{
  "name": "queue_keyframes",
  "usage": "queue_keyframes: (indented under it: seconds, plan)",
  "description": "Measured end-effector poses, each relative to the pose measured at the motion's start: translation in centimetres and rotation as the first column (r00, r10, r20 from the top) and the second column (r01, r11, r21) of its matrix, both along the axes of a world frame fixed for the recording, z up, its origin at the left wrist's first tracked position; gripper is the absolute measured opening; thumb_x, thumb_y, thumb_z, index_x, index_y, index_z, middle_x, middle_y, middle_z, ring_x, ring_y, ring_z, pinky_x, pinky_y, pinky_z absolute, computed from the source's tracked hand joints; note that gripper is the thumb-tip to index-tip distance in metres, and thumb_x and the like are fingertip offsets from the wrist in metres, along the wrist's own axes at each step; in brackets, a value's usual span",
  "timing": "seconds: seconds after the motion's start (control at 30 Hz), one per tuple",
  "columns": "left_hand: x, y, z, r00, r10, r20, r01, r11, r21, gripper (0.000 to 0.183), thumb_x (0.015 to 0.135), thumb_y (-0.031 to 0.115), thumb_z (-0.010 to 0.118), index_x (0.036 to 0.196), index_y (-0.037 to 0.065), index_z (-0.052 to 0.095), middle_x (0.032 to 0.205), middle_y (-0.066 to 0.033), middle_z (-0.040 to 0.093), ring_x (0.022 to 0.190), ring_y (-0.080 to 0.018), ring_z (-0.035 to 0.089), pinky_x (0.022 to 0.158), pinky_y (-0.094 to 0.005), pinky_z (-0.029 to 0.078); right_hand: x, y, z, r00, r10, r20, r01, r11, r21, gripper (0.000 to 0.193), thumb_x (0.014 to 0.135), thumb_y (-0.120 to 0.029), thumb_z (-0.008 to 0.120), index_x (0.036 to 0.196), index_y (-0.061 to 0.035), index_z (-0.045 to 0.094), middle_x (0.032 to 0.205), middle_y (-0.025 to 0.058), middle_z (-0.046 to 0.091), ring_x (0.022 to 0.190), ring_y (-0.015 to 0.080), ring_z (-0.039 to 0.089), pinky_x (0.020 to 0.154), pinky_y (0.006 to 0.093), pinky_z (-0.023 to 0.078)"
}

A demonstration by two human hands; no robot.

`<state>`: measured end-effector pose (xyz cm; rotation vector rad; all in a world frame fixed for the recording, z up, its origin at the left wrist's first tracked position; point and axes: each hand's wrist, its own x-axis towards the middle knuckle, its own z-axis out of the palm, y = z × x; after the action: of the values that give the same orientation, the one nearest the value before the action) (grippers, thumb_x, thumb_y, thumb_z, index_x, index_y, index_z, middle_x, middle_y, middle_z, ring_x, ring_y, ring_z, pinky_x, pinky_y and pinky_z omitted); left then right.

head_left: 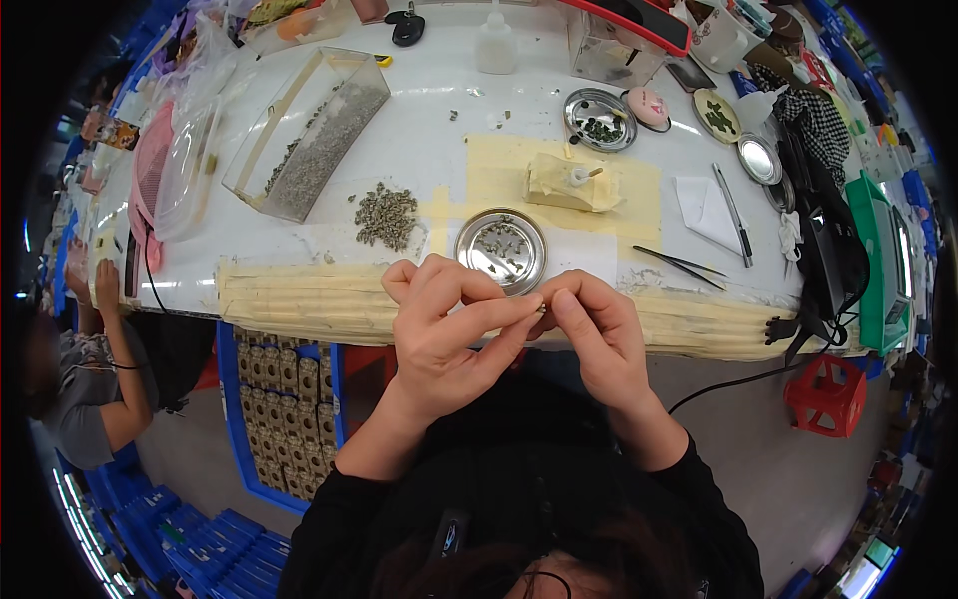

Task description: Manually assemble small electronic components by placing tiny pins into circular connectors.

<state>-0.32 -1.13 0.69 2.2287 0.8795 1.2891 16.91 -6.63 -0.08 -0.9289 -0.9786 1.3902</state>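
My left hand (pixel 439 339) and my right hand (pixel 602 344) meet over the table's near edge. Thumb and fingertips of both are pinched together around a tiny greenish-grey piece (pixel 542 308), mostly hidden by the fingers. Just beyond them, a round shiny metal dish (pixel 460 250) holds a scatter of small greenish pieces. Left of the dish lies a loose pile of similar small pieces (pixel 385 217). Behind the dish, a tape-wrapped block (pixel 559 188) carries a small white nozzle-like part with a stick. Dark tweezers (pixel 681 268) rest to the right.
A transparent bin (pixel 374 95) of small grey pieces stands far left. Another metal dish (pixel 574 105) with dark green bits sits at the back, near a white squeeze bottle (pixel 496 48). A pen (pixel 731 215) lies right. Below left is a blue crate (pixel 233 399); another person (pixel 95 384) sits left.
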Motion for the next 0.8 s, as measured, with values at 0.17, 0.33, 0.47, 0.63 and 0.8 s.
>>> queue_keyframes:
  seconds: [0.17, 0.33, 0.47, 0.63, 0.8]
  plan:
    - [0.01, -0.17, 0.26, 0.998, 0.035, -0.046, -0.032, 0.998, 0.053, 0.029, 0.066, 0.010, 0.083, 0.093, 0.019, 0.078, 0.077, 0.0072, 0.059, 0.074, -0.0128, 0.051, 0.079, -0.0351, 0.026, -0.31, -0.20, -0.41, 0.990, -0.105, 0.096, 0.101, 0.994, 0.051, 0.009, 0.098, -0.008, 0.062, 0.100, 0.0009, 0.062, 0.087, 0.0027, 0.064, 0.078, 0.0077, 0.060, 0.072, 0.0240, 0.050]
    - [0.00, -0.33, 0.33, 0.995, 0.057, -0.084, -0.051, 0.996, 0.075, 0.031, 0.066, 0.009, 0.083, 0.095, 0.019, 0.078, 0.078, 0.0072, 0.058, 0.074, -0.0130, 0.051, 0.078, -0.0352, 0.026, -0.29, 0.21, -0.71, 0.822, -0.365, 0.438, 0.180, 0.895, 0.408, 0.006, 0.092, -0.004, 0.068, 0.093, 0.0003, 0.063, 0.085, 0.0034, 0.064, 0.076, 0.0084, 0.059, 0.069, 0.0239, 0.049]
    - [0.00, -0.28, 0.32, 0.998, 0.030, -0.060, -0.027, 0.998, 0.051, 0.031, 0.066, 0.009, 0.083, 0.095, 0.019, 0.078, 0.078, 0.0072, 0.059, 0.074, -0.0128, 0.051, 0.078, -0.0349, 0.025, -0.40, -0.15, -0.51, 0.942, -0.208, 0.264, 0.157, 0.967, 0.201, 0.008, 0.097, -0.008, 0.063, 0.096, 0.0004, 0.062, 0.086, 0.0022, 0.064, 0.077, 0.0073, 0.060, 0.069, 0.0232, 0.049]
    - [-0.11, -0.32, 0.07, 1.000, -0.004, -0.016, 0.003, 1.000, -0.015, 0.030, 0.066, 0.009, 0.083, 0.095, 0.018, 0.079, 0.077, 0.0074, 0.059, 0.074, -0.0116, 0.051, 0.079, -0.0341, 0.025, -0.14, -0.35, -0.05, 0.998, -0.042, 0.051, 0.040, 0.999, 0.035, 0.016, 0.102, -0.015, 0.057, 0.102, 0.0004, 0.061, 0.087, 0.0015, 0.064, 0.081, 0.0061, 0.061, 0.072, 0.0217, 0.051]
    - [-0.01, -0.28, -0.13, 1.000, -0.018, 0.015, 0.019, 0.999, -0.045, 0.029, 0.067, 0.008, 0.082, 0.094, 0.018, 0.079, 0.076, 0.0077, 0.058, 0.074, -0.0107, 0.050, 0.079, -0.0335, 0.026, 0.11, -0.31, -0.06, 1.000, -0.002, -0.005, 0.002, 0.999, -0.036, 0.017, 0.103, -0.016, 0.057, 0.103, 0.0001, 0.061, 0.087, 0.0018, 0.064, 0.082, 0.0061, 0.062, 0.073, 0.0214, 0.050]
